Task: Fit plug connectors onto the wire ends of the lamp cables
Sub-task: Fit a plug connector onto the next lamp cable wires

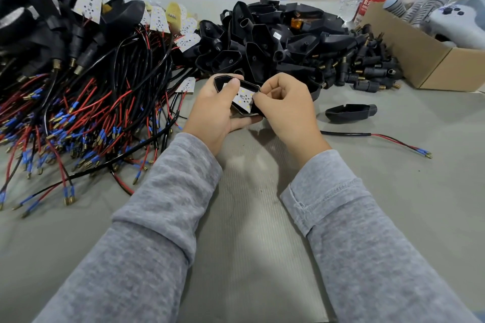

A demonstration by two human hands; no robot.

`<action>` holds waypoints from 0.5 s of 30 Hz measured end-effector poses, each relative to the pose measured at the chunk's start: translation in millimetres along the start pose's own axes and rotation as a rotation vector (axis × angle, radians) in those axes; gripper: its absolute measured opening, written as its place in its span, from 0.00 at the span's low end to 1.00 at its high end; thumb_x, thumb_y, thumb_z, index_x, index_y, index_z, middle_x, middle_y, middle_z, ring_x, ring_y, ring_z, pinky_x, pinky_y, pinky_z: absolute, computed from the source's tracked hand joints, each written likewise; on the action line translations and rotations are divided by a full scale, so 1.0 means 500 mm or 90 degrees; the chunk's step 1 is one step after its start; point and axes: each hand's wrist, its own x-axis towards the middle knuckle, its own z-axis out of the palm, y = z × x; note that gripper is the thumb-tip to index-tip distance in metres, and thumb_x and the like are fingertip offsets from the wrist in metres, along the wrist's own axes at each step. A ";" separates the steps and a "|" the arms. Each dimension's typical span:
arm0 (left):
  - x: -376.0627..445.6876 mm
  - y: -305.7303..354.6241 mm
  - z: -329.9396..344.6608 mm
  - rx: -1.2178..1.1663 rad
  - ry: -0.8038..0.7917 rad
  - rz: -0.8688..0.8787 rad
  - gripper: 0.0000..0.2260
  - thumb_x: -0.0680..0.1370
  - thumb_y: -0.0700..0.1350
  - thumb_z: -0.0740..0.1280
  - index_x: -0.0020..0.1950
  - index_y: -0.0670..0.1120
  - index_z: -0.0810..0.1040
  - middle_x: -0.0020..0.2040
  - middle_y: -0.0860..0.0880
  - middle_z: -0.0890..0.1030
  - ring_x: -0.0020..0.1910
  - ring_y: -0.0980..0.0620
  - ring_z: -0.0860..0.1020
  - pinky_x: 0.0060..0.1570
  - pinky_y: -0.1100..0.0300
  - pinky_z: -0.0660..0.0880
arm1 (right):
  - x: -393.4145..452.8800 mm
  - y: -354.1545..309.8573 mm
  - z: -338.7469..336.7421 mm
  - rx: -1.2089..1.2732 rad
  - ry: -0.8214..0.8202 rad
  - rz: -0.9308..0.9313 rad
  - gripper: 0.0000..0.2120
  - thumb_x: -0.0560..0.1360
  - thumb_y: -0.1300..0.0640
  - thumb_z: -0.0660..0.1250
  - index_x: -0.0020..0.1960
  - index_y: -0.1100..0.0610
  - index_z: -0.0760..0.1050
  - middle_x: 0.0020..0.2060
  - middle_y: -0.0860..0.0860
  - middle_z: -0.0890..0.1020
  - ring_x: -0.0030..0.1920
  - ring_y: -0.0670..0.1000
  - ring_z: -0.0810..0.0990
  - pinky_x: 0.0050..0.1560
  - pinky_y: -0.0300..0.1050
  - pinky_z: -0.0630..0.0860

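both hands (210,110) hold lamp housing (242,96) containing board.

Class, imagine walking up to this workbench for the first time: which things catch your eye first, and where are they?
First, the two hands at centre: the left hand and right hand hold a black lamp housing with a white LED board in it. To the left sprawls a tangle of red and black cables; behind lies a heap of black housings.

Black housings (265,44), red and black wires (86,113) with blue tips, grey sleeves (168,204), grey table (393,191).
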 end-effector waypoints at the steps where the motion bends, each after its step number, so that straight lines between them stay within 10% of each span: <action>1: 0.000 0.001 -0.001 -0.006 0.001 0.002 0.06 0.84 0.42 0.58 0.51 0.45 0.74 0.55 0.36 0.79 0.54 0.38 0.81 0.48 0.40 0.80 | 0.000 -0.001 0.000 0.005 -0.004 -0.002 0.06 0.72 0.60 0.68 0.38 0.53 0.75 0.28 0.44 0.75 0.30 0.42 0.72 0.35 0.39 0.70; 9: 0.014 0.007 -0.021 -0.075 0.078 -0.034 0.07 0.83 0.44 0.60 0.56 0.43 0.74 0.60 0.35 0.79 0.56 0.39 0.81 0.45 0.44 0.82 | 0.005 0.000 0.000 0.048 -0.058 0.037 0.09 0.76 0.55 0.64 0.42 0.57 0.81 0.33 0.49 0.80 0.40 0.53 0.80 0.44 0.48 0.75; 15: 0.018 0.009 -0.027 -0.134 0.099 -0.043 0.06 0.81 0.47 0.63 0.51 0.44 0.74 0.44 0.44 0.81 0.43 0.47 0.82 0.35 0.52 0.81 | -0.001 0.001 0.010 -0.026 -0.091 -0.004 0.07 0.75 0.55 0.64 0.41 0.49 0.79 0.37 0.47 0.82 0.42 0.52 0.81 0.50 0.53 0.80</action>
